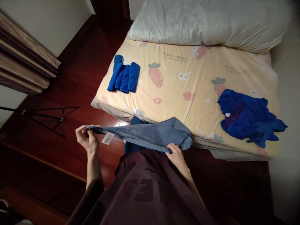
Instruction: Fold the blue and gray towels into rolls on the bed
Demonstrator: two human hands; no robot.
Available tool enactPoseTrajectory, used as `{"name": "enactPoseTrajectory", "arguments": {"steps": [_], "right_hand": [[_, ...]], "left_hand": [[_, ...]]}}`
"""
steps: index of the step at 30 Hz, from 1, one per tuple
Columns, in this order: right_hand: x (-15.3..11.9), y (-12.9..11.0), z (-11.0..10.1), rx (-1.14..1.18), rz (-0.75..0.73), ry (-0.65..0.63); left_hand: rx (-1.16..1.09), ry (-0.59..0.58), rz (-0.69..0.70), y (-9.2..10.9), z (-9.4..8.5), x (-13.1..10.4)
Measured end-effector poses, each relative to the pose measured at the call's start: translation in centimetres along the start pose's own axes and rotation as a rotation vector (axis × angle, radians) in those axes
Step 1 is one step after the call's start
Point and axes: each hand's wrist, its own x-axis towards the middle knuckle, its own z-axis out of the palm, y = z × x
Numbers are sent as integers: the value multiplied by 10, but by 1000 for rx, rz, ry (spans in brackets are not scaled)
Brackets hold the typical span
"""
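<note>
As each grip (88,140) (177,157) pinches, cloth (150,134) stretches between

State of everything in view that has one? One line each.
Blue-grey cloth: off the bed, stretched between both hands
White tag: hanging from the cloth
Left hand: pinching one end
Right hand: gripping the near edge
Blue bundles: folded narrow, grouped together
Blue heap: crumpled, unfolded
Patterned sheet: spread, lightly wrinkled
Grey bedding: bunched up
Curtain: gathered
Tripod: legs spread
</note>
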Motion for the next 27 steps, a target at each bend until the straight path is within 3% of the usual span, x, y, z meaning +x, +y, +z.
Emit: {"name": "enactPoseTrajectory", "arguments": {"steps": [3, 6, 15, 18, 23, 27], "right_hand": [[-14, 9, 5, 14, 49, -140], [-28, 24, 7, 1, 103, -200], [-51, 64, -8, -102, 152, -201], [-52, 68, -18, -17, 178, -203], [-49, 60, -29, 295, 256, -232], [-48, 66, -48, 467, 370, -61]], "left_hand": [[-95, 59, 30, -8, -10, 20], [-105, 185, 117, -17, -25, 39], [101, 377, 178, -37, -64, 65], [108, 427, 189, -46, -76, 75], [120, 360, 207, -46, -83, 81], [95, 263, 178, -45, -84, 79]]}}
